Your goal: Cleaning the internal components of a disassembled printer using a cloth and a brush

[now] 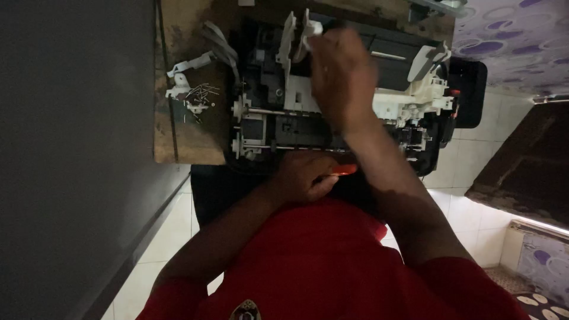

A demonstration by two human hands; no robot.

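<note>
While the left hand (305,175) grips an orange-handled tool (342,170), the right hand (341,77) grasps a white plastic part (296,35) of the opened printer (332,112) on the wooden table (184,136); light, likely brittle, best held by its edges.

Opened black-and-white plastic printer chassis (332,112) on worn wooden table (184,136), loose metal screws (201,95) left of it, white plastic bracket (186,68) beside them

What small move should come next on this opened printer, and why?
Probably bring the orange-handled tool up to the white plastic part. The right hand already grips that part at the printer's far side, while the left hand holds the tool idle at the near edge.
</note>
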